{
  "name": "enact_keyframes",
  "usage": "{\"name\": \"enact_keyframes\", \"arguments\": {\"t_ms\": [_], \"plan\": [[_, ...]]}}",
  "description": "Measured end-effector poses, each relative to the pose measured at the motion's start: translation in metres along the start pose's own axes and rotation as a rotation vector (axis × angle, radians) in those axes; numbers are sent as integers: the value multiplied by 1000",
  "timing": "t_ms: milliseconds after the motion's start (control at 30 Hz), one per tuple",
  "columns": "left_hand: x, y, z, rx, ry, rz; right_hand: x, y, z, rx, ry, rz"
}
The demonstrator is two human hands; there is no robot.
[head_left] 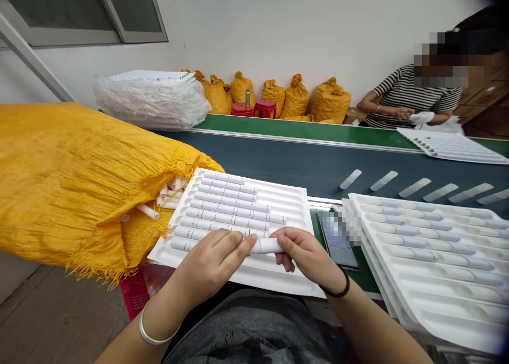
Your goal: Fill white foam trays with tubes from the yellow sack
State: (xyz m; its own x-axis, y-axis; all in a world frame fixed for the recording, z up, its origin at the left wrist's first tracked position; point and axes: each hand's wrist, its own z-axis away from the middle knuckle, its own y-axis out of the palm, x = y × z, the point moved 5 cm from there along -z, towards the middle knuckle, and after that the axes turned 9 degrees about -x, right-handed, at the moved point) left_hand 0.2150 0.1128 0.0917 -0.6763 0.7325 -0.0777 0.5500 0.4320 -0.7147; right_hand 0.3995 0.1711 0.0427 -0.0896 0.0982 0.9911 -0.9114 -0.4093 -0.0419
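Note:
A short white plastic tube is held low over the front of a white ridged tray. My right hand pinches its right end between thumb and fingers. At the other end, the fingers of my left hand close around the tube, covering part of it. Rows of white tubes with small dark print lie in the tray's grooves, filling mostly the left side. Left of the tray, loose white tubes show in the mouth of a yellow woven sack.
Stacked white trays with capped tubes stand at right, beside a phone. Behind runs a dark conveyor belt carrying several tubes. A plastic-wrapped tray stack sits beyond the sack. Across the belt a person in stripes handles something white.

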Motion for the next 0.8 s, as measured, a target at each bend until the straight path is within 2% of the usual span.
{"name": "enact_keyframes", "arguments": {"t_ms": [67, 233, 300, 400, 500, 600, 667, 700, 767, 800], "plan": [[3, 3, 1, -17, -44, 19, 2, 1, 0, 28, -60, 31], [10, 8, 1, -37, -235, 115, 26, -1, 10, -90, -656, 420], [9, 6, 1, -36, -245, 158, 32, -1, 15, -109, -793, 501], [4, 6, 5, -52, -229, 166, 34, 3, 17, -79, -841, 568], [-2, 14, 12, -62, -204, 126, 29, 16, 17, -51, -867, 689], [5, 24, 22, 8, -168, 33, 22, 24, 9, -133, -923, 955], [32, 19, 36, 42, -208, -87, 19, 11, -10, -271, -878, 1128], [54, 11, 45, 42, -266, -172, 19, -6, -25, -362, -806, 1182], [110, -13, 72, 43, -454, -362, 16, -54, -62, -564, -543, 1214], [140, -25, 89, 79, -572, -459, 12, -84, -82, -671, -363, 1209]]}}
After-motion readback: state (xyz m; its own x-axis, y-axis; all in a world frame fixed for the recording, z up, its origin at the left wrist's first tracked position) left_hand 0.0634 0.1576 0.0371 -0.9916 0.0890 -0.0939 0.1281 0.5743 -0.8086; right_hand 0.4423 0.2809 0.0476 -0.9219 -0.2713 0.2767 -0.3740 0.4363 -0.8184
